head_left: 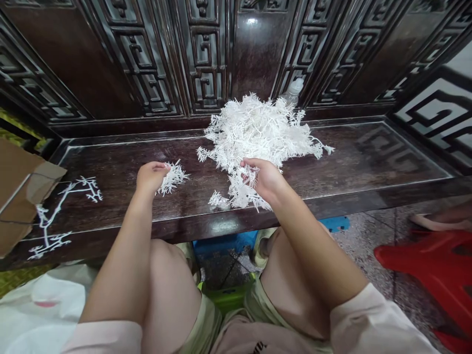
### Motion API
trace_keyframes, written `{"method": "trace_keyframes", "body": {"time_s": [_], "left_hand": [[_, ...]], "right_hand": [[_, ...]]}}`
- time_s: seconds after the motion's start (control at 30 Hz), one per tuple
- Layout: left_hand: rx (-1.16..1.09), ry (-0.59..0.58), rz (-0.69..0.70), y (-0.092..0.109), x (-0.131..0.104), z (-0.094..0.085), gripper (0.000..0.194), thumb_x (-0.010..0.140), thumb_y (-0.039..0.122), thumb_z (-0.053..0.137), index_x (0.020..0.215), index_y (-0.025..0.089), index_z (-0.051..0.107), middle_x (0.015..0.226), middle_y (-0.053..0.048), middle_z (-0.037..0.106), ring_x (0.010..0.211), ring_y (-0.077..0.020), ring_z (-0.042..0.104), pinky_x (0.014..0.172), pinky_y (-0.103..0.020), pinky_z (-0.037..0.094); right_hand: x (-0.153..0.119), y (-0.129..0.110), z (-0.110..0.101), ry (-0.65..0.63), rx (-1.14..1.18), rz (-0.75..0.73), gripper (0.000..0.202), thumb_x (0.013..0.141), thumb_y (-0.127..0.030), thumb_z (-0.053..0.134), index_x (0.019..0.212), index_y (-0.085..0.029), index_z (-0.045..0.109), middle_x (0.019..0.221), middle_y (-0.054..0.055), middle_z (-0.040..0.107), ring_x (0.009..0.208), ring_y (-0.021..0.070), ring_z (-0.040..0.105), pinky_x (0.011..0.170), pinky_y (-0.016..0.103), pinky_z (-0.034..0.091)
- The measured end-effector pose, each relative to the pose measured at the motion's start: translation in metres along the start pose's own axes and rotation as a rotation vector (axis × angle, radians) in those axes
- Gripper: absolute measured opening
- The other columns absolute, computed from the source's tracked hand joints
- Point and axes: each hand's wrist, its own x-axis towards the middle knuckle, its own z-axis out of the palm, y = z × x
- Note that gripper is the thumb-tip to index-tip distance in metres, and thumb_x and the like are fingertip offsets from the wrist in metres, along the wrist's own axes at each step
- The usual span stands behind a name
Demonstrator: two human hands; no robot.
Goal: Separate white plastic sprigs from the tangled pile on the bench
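Observation:
A large heap of white plastic foliage sprigs (258, 130) lies on the dark wooden bench, spilling toward its front edge. At the heap's near side, my right hand (267, 182) has its fingers curled round a small white sprig (250, 174). To the left, my left hand (149, 179) pinches the edge of a bushy white sprig cluster (173, 178) just over the bench. One loose sprig (218, 200) rests near the front edge, between my hands. Farther left a bare white plastic branch (55, 216) with forked tips lies beside a carton.
The bench (350, 162) has a carved wooden back (206, 54). A clear bottle (294, 91) with a white cap stands behind the heap. A cardboard box (18, 182) sits at the left end. A red stool (431, 260) is on the floor at right, near another person's foot (427, 221).

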Motion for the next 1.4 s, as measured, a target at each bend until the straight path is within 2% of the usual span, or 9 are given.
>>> {"method": "trace_keyframes", "body": {"time_s": [0.17, 0.3, 0.37, 0.47, 0.53, 0.77, 1.1, 1.23, 1.4], "left_hand": [[0.039, 0.146, -0.046, -0.015, 0.010, 0.005, 0.034, 0.064, 0.027, 0.064, 0.092, 0.011, 0.052, 0.071, 0.001, 0.056, 0.068, -0.0139, 0.049, 0.066, -0.029, 0.033], [0.063, 0.245, 0.025, 0.008, -0.004, 0.020, 0.029, 0.069, 0.031, 0.059, 0.092, 0.014, 0.054, 0.080, -0.001, 0.059, 0.075, -0.0153, 0.050, 0.072, -0.030, 0.033], [0.035, 0.160, 0.102, 0.030, -0.022, 0.033, 0.022, 0.070, 0.032, 0.057, 0.085, 0.016, 0.058, 0.080, -0.002, 0.060, 0.074, -0.0148, 0.052, 0.071, -0.028, 0.036], [-0.156, -0.354, 0.210, 0.061, -0.060, 0.052, 0.029, 0.074, 0.040, 0.053, 0.089, 0.016, 0.060, 0.085, -0.004, 0.062, 0.074, -0.0154, 0.056, 0.072, -0.029, 0.039], [-0.178, -0.540, 0.263, 0.073, -0.083, 0.063, 0.032, 0.073, 0.043, 0.054, 0.091, 0.017, 0.060, 0.090, -0.005, 0.062, 0.080, -0.0159, 0.056, 0.077, -0.030, 0.039], [-0.333, -0.506, 0.159, 0.078, -0.103, 0.076, 0.032, 0.071, 0.038, 0.059, 0.093, 0.015, 0.060, 0.093, -0.006, 0.062, 0.078, -0.0142, 0.055, 0.078, -0.030, 0.039], [-0.688, -0.598, -0.074, 0.080, -0.096, 0.065, 0.021, 0.067, 0.030, 0.063, 0.084, 0.017, 0.064, 0.076, -0.002, 0.061, 0.066, -0.0107, 0.054, 0.070, -0.028, 0.041], [-0.667, -0.565, -0.045, 0.079, -0.094, 0.063, 0.018, 0.064, 0.022, 0.064, 0.082, 0.017, 0.064, 0.071, -0.002, 0.059, 0.065, -0.0105, 0.053, 0.070, -0.028, 0.040], [-0.492, -0.528, 0.128, 0.079, -0.096, 0.061, 0.032, 0.063, 0.018, 0.064, 0.095, 0.020, 0.061, 0.094, -0.003, 0.060, 0.083, -0.0134, 0.054, 0.079, -0.029, 0.040]], "right_hand": [[0.002, 0.003, 0.002, 0.055, 0.109, 0.065, 0.013, 0.064, -0.030, 0.056, 0.061, -0.019, 0.051, 0.080, 0.005, 0.055, 0.081, 0.0198, 0.047, 0.070, 0.034, 0.037], [0.005, 0.009, 0.005, 0.080, 0.070, 0.064, 0.011, 0.065, -0.029, 0.057, 0.061, -0.019, 0.055, 0.091, 0.004, 0.057, 0.093, 0.0197, 0.046, 0.079, 0.034, 0.034], [0.005, 0.011, 0.006, 0.084, 0.002, 0.008, 0.009, 0.066, -0.028, 0.057, 0.064, -0.019, 0.058, 0.094, 0.003, 0.059, 0.099, 0.0194, 0.045, 0.084, 0.034, 0.032], [0.003, 0.010, 0.009, 0.066, -0.056, -0.034, 0.009, 0.067, -0.028, 0.058, 0.067, -0.019, 0.060, 0.089, 0.003, 0.061, 0.097, 0.0175, 0.047, 0.086, 0.033, 0.030], [0.001, 0.010, 0.011, 0.027, -0.052, -0.052, 0.009, 0.068, -0.028, 0.059, 0.067, -0.019, 0.060, 0.084, 0.002, 0.062, 0.091, 0.0158, 0.049, 0.085, 0.033, 0.031], [0.000, 0.010, 0.011, -0.171, -0.044, -0.103, 0.009, 0.069, -0.028, 0.059, 0.068, -0.019, 0.061, 0.073, -0.001, 0.059, 0.080, 0.0125, 0.051, 0.083, 0.030, 0.034], [-0.003, 0.004, 0.009, -0.143, -0.053, -0.090, 0.011, 0.070, -0.030, 0.059, 0.070, -0.019, 0.061, 0.078, 0.000, 0.061, 0.083, 0.0129, 0.051, 0.084, 0.031, 0.032], [-0.004, 0.003, 0.010, -0.121, -0.032, -0.084, 0.011, 0.070, -0.029, 0.060, 0.069, -0.019, 0.061, 0.079, 0.001, 0.061, 0.082, 0.0135, 0.051, 0.078, 0.031, 0.036], [-0.003, 0.005, 0.009, -0.122, -0.008, -0.072, 0.011, 0.070, -0.030, 0.060, 0.069, -0.019, 0.061, 0.079, 0.000, 0.060, 0.080, 0.0137, 0.051, 0.075, 0.031, 0.038]]}}
